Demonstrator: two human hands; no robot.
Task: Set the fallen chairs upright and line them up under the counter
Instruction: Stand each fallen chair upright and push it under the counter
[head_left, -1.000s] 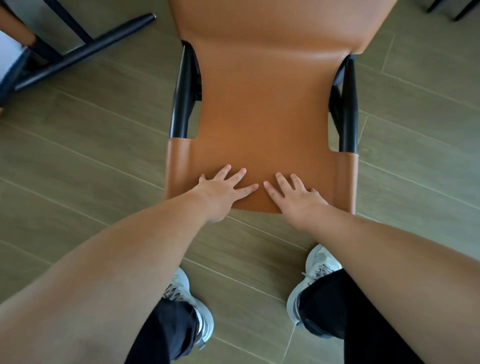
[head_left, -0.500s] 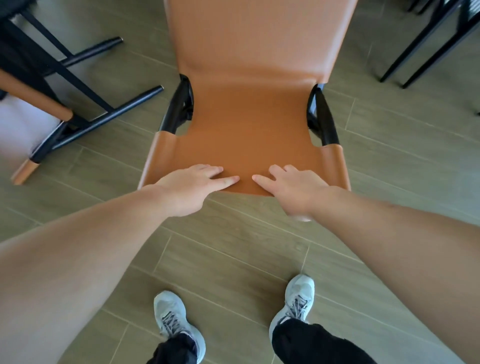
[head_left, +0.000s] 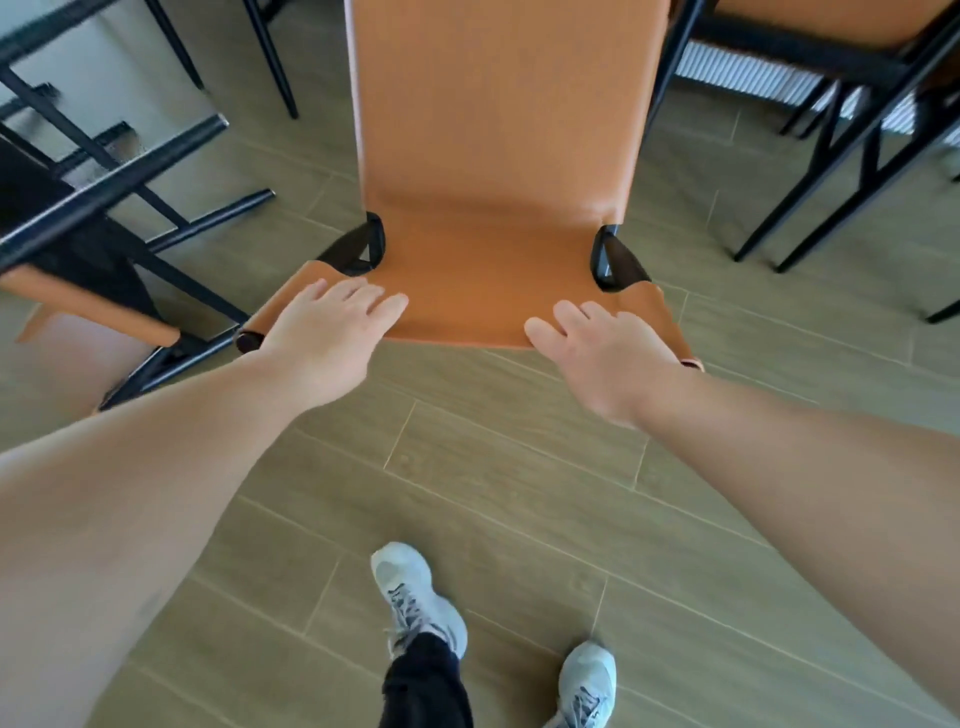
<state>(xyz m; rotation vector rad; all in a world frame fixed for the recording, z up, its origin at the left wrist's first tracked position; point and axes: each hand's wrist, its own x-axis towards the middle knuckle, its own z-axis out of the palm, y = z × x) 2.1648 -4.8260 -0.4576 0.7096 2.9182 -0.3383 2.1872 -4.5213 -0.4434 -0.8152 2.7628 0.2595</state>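
At frame centre the upright tan chair (head_left: 498, 171) has both the left hand (head_left: 332, 325) and right hand (head_left: 602, 348) resting flat, fingers relaxed, on its backrest's top edge, while a fallen chair (head_left: 98, 244) lies at left.

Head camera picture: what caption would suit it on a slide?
Both hands, left and right, push an orange chair forward, another chair lying fallen beside it.

Looks like a home dining or bar-counter area. Evidence: several matching tan leather chairs (head_left: 498, 156) on black metal frames, one fallen chair (head_left: 93, 291) at the left edge, wood-look plank floor tiles (head_left: 519, 467), a white ribbed radiator (head_left: 753, 78) low on the wall at top right.
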